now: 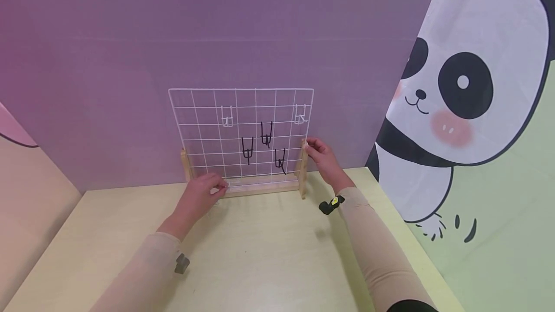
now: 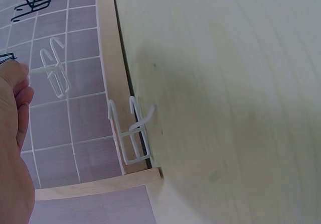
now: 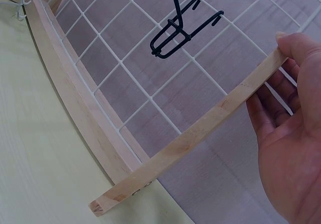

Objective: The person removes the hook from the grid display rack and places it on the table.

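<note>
A white wire grid panel (image 1: 246, 124) stands upright in a wooden stand (image 1: 264, 188). Close to its bottom rail, my left hand (image 1: 199, 200) pinches the prong of a white wire hook (image 2: 56, 72) between thumb and fingers. A second white hook (image 2: 131, 133) shows beside the rail in the left wrist view; whether it leans or lies there, I cannot tell. On the right side, my right hand (image 1: 326, 162) grips the upper part of the stand's wooden post (image 3: 195, 139), thumb on top and fingers behind. Black hooks (image 1: 266, 135) and white hooks (image 1: 227, 117) hang on the grid.
The stand sits at the back of a pale wooden table (image 1: 260, 249), just before a purple wall (image 1: 243, 37). A wall with a panda picture (image 1: 468, 90) rises on the right. Table surface extends in front of the stand and to both sides.
</note>
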The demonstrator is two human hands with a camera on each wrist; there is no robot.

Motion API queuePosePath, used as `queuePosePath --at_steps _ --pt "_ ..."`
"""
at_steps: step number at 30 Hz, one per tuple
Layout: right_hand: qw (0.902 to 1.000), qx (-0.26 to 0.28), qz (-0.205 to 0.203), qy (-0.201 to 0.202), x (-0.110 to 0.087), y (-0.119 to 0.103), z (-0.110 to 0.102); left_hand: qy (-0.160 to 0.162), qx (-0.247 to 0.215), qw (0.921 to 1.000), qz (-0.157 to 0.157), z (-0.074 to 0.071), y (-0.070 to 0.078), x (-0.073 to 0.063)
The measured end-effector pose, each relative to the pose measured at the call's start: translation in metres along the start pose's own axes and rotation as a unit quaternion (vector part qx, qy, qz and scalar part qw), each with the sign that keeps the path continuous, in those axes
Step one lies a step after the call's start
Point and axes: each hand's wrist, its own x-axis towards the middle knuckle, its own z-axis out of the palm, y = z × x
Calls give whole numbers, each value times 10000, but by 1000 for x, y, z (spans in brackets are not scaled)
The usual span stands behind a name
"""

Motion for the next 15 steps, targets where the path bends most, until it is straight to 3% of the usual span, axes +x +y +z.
queuePosePath --at_steps 7,15 --pt "10000 -64 61 25 1 2 -2 -187 53 9998 80 6 -3 0" --pt "9999 -61 83 -13 3 5 -3 -495 125 9987 -35 12 -9 -3"
